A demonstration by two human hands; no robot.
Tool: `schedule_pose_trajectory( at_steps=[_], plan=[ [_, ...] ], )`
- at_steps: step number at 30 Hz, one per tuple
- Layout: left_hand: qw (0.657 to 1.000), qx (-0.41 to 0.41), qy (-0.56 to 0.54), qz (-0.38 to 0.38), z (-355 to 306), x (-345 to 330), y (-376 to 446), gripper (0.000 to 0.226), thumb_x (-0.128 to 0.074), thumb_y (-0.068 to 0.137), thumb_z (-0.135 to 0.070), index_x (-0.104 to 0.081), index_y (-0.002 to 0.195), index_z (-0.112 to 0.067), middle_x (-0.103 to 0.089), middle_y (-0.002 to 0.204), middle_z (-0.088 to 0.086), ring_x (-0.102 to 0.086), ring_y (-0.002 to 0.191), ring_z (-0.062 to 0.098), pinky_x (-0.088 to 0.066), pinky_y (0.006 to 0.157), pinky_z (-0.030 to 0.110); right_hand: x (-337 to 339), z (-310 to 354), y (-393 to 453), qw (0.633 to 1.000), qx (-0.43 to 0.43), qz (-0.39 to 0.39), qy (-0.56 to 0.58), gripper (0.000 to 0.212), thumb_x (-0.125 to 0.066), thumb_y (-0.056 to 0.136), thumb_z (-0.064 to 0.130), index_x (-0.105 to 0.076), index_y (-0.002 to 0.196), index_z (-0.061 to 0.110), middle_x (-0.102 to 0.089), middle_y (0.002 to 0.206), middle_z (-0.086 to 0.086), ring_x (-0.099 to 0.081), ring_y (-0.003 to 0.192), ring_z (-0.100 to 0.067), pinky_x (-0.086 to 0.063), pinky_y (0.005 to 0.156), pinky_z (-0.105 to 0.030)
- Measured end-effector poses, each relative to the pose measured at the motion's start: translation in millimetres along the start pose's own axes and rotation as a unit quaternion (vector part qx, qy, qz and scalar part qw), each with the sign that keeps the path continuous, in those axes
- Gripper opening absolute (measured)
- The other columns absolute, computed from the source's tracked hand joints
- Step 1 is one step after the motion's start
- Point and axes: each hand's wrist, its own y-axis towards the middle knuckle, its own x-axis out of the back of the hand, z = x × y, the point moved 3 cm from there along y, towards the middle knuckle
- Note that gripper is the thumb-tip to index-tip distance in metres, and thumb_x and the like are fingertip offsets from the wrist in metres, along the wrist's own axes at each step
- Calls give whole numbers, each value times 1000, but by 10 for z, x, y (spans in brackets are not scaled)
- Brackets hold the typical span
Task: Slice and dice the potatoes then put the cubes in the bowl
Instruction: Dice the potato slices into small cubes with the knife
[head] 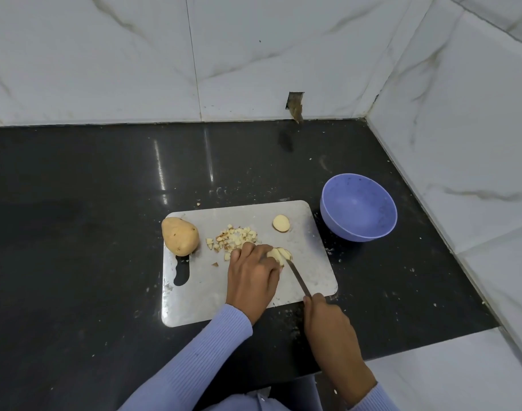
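Now left hand [251, 277] fingers curled, pinning sliced potato piece [280, 254] on cutting board [200, 292]. Right hand [325, 314] grips knife [298, 277], tip at slices just beside left fingertips. Cubes [231, 237] beyond knuckles; whole potato [179, 236] farther left; bowl [358, 206] right, off board.

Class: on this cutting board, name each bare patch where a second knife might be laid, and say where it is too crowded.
Free: the board near edge, between its handle slot and the left hand; also the far strip behind the cubes. Crowded: the middle, where the left hand holds potato slices under the knife, and the whole potato corner.
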Motion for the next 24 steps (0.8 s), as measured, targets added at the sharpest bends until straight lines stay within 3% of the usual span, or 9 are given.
schedule_pose_trajectory(
  at_steps=[5,8,19,24],
  plan=[
    [1000,-6,1,-10,6,-5,-7,6,-80,70,-15,-73,69,-16,-67,94,2,-47,91,20,-29,74,31,118,93,21,1000,21,-13,3,32,-21,104,39,-45,94,20,-45,75,9,-45,66,-8,-32,56,-20],
    [1000,-8,1,-8,18,-12,8,9,-83,67,-16,-74,68,-16,-70,90,2,-50,87,19,-29,73,30,131,193,117,999,27,-21,20,33,-22,104,38,-46,94,17,-51,77,4,-48,67,-14,-34,58,-25],
    [999,1,-41,-16,73,-47,29,15,-88,61,-13,-75,67,-15,-72,83,0,-43,82,13,-26,70,26,19,346,345,1000,26,-4,-12,37,-19,105,33,-49,107,11,-62,95,-5,-48,71,-14,-36,62,-23],
    [999,13,-30,-3,72,-41,28,12,-87,64,-17,-76,69,-18,-72,86,-2,-50,80,17,-25,71,28,11,227,217,999,42,14,-29,35,-19,105,33,-48,106,13,-50,82,3,-49,70,-14,-39,63,-24]
  ],
)
